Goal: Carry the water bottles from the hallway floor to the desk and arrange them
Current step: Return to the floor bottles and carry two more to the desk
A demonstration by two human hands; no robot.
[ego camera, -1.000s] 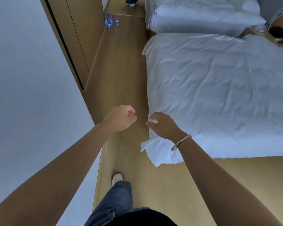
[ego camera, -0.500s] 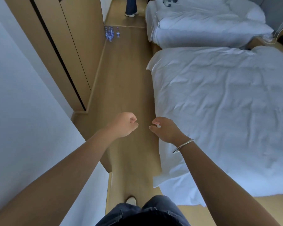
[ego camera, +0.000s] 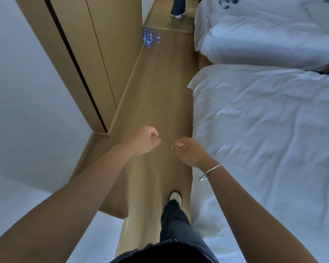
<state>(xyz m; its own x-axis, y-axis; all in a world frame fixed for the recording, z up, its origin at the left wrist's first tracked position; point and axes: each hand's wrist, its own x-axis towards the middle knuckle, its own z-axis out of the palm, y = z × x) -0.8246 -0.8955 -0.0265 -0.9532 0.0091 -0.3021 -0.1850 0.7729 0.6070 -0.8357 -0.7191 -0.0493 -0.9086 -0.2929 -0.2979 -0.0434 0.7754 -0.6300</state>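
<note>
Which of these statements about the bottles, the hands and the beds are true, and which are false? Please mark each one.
1. The water bottles stand on the floor beside the wooden wall panel. True.
2. The left hand holds a bottle. False: its fingers are curled on nothing.
3. A bracelet is on the right wrist. True.
4. The beds lie left of the walkway. False: they lie on its right.
5. The right hand touches the bedding. False: it is held over the floor.
</note>
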